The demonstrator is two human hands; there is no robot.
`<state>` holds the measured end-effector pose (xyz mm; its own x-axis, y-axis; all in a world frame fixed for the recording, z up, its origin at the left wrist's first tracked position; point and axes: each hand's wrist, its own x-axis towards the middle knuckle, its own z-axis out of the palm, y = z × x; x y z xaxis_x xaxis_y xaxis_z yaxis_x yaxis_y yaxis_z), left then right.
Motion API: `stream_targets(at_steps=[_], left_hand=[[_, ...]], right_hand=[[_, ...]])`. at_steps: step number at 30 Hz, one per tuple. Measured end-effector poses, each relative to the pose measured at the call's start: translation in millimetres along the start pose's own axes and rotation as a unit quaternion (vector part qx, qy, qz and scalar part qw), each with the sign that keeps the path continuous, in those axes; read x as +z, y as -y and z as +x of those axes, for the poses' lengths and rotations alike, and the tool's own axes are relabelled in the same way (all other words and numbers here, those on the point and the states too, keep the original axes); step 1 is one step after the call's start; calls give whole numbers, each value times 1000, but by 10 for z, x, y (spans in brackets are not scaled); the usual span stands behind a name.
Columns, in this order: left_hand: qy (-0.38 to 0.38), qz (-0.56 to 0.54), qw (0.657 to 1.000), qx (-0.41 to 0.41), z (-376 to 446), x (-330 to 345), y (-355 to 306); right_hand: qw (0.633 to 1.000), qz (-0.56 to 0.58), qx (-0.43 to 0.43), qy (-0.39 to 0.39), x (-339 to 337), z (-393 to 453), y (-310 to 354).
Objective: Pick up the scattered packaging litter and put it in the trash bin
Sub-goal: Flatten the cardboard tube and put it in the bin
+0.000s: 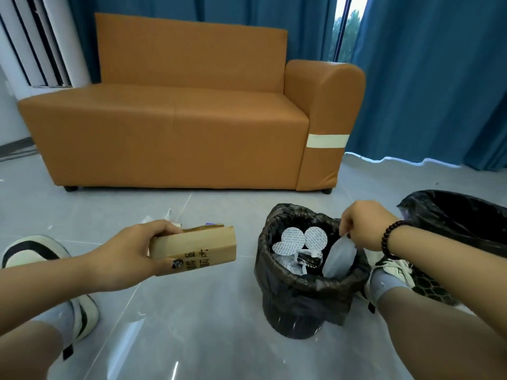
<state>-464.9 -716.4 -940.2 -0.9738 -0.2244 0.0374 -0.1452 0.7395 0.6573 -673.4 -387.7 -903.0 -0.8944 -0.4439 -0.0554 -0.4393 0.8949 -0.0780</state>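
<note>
Packaging litter shows in the head view in two places, told here against the trash bin [307,272]. One piece is a flattened brown cardboard box [196,246] with dark printed characters on its side and a torn upper edge; it is held in the air to the left of the bin, above the grey floor [192,325]. More scraps of pale wrapper [168,216] lie on the floor behind that box, farther left of the bin. Inside the bin, which is lined with a black bag, lie two round white foil seals [301,238], a dark packet and crumpled clear plastic.

The left hand [131,253] grasps the box by its near end, thumb along the lower face and fingers curled over the top. The right hand [362,226], a dark bead bracelet [392,237] on its wrist, is over the bin's right rim, its fingers pinching the top of a pale translucent plastic piece [338,259] that hangs down into the bin.

A second black bag [461,215] lies open to the right of the bin, and an orange sofa [178,124] stands behind it.
</note>
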Motion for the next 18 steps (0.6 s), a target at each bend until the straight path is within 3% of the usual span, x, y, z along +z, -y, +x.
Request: stream_targets(at_steps=[5,12,18], left_hand=[[17,4,1000,12,61,77,-59],[25,-1,999,21,145,164,-83],[60,-14,998,6,200,274,-62]], right_hand=[[995,-88,-19,32,336,247,53],[986,-97,-28,131,427,529,219],[993,-89,-18,77,236,609,361]])
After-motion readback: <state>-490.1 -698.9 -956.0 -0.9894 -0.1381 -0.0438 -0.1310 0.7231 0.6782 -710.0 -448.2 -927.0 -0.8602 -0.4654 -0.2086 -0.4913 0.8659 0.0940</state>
